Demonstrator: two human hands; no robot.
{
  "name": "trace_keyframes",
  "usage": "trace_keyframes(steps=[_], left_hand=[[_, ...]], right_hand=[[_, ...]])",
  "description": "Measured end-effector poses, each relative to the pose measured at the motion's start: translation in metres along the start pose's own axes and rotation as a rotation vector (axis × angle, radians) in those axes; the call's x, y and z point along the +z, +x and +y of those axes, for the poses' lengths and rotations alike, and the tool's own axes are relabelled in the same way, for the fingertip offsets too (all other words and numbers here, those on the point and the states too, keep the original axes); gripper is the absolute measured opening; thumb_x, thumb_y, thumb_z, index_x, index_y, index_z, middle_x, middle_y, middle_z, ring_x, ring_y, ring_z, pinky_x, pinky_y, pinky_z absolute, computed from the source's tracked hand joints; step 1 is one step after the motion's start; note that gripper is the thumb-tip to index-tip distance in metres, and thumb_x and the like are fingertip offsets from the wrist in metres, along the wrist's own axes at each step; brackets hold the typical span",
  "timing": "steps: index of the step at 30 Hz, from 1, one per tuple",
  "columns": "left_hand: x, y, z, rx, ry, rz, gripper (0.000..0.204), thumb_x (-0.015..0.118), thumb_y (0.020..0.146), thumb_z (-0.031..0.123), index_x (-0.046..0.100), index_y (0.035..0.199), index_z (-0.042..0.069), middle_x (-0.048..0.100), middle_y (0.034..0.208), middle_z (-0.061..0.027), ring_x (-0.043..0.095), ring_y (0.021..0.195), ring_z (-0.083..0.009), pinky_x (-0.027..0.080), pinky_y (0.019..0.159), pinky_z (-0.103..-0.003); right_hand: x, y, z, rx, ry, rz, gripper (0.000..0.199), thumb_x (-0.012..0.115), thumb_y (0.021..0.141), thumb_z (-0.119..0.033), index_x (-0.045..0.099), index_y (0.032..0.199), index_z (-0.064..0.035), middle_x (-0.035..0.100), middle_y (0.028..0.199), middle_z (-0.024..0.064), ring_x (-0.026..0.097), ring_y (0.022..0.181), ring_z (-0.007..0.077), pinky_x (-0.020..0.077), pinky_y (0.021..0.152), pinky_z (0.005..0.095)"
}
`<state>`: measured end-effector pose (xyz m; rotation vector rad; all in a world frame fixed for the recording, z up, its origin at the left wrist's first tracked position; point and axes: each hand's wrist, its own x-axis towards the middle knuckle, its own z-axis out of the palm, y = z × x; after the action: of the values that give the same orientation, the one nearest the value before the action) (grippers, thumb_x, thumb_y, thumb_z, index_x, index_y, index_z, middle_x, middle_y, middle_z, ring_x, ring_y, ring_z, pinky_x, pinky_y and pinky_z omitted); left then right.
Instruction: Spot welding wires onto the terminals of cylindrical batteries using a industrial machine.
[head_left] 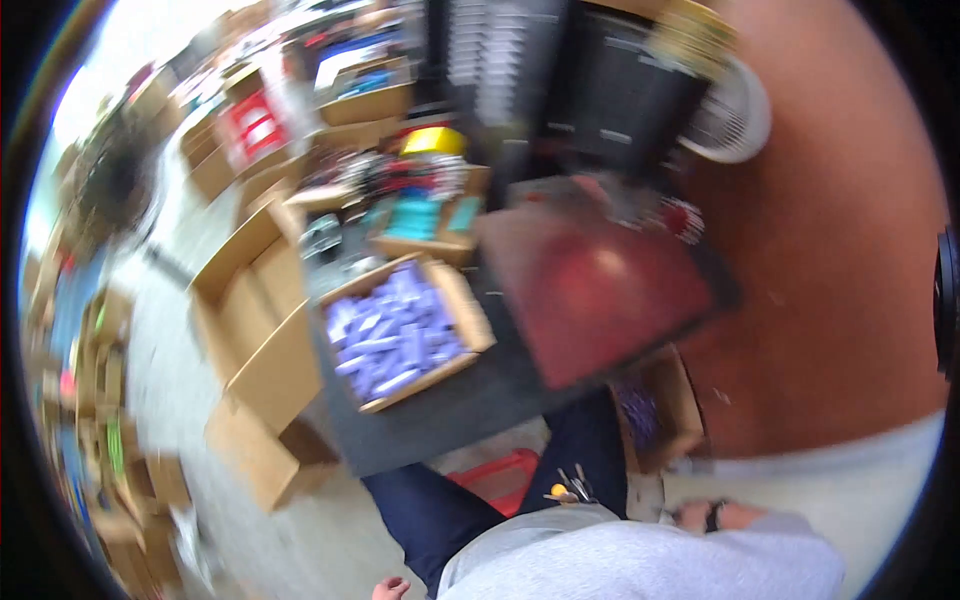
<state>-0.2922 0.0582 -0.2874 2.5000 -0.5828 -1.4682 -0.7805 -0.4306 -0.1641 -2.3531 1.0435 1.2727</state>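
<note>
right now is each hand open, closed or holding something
Left hand: partly out of frame; open or closed cannot be told.
Right hand: too blurred to tell if open, closed or holding anything.

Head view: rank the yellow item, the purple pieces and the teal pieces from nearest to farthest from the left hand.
From the left hand:
1. Purple pieces: ahead, nearer end of the dark tabletop.
2. Teal pieces: just beyond them.
3. Yellow item: farther back.

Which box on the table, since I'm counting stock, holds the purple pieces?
The front-left box, nearest the table's front edge, holds the purple pieces; the box behind it holds teal pieces.
</note>
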Motion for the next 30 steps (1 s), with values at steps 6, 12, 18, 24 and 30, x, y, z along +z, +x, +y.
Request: trace_keyframes(steps=[6, 12, 18, 24, 30], left_hand=[[-0.063, 0.006, 0.071, 0.062, -0.735, 0.208, 0.039, 0.055, 0.082, 0.027, 0.05, 0.112, 0.002, 0.058, 0.096, -0.012, 0.057, 0.084, -0.0192, 0.046, 0.065, -0.028], [-0.093, 0.086, 0.086, 0.176, -0.726, 0.385, 0.039, 0.055, 0.082, 0.027, 0.05, 0.112, 0.003, 0.058, 0.098, -0.0127, 0.057, 0.085, -0.0207, 0.046, 0.066, -0.03], [-0.049, 0.106, 0.065, 0.116, -0.758, 0.433, 0.038, 0.054, 0.082, 0.028, 0.05, 0.112, 0.004, 0.057, 0.1, -0.0134, 0.057, 0.086, -0.0222, 0.046, 0.066, -0.031], [-0.008, 0.131, 0.052, 0.03, -0.738, 0.382, 0.038, 0.054, 0.082, 0.029, 0.05, 0.113, 0.006, 0.056, 0.102, -0.0141, 0.057, 0.086, -0.0237, 0.046, 0.067, -0.033], [-0.001, 0.145, 0.047, -0.059, -0.68, 0.331, 0.038, 0.053, 0.083, 0.029, 0.05, 0.113, 0.007, 0.055, 0.104, -0.0148, 0.057, 0.087, -0.0252, 0.046, 0.068, -0.035]], right_hand=[[-0.041, 0.018, -0.079, -0.083, 0.577, 0.043, 0.04, 0.047, 0.079, -0.04, 0.055, 0.094, -0.004, 0.059, 0.083, 0.0206, 0.056, 0.075, 0.035, 0.0424, 0.065, 0.0434], [0.036, 0.017, -0.049, 0.006, 0.5, -0.103, 0.048, 0.049, 0.072, -0.046, 0.061, 0.093, -0.0036, 0.059, 0.088, 0.0214, 0.057, 0.08, 0.0311, 0.0436, 0.072, 0.0423], [0.083, 0.052, 0.029, -0.268, 0.407, -0.262, 0.04, 0.047, 0.075, -0.038, 0.062, 0.093, -0.0052, 0.059, 0.095, 0.0166, 0.057, 0.086, 0.0295, 0.0431, 0.078, 0.0416], [0.013, 0.054, 0.057, -0.169, 0.214, -0.234, 0.04, 0.047, 0.075, -0.037, 0.061, 0.094, -0.005, 0.059, 0.095, 0.0169, 0.056, 0.086, 0.0299, 0.043, 0.078, 0.0417], [-0.088, 0.062, 0.061, -0.107, 0.051, -0.204, 0.04, 0.047, 0.076, -0.037, 0.061, 0.095, -0.0048, 0.059, 0.095, 0.0172, 0.056, 0.087, 0.0302, 0.0429, 0.078, 0.0419]])
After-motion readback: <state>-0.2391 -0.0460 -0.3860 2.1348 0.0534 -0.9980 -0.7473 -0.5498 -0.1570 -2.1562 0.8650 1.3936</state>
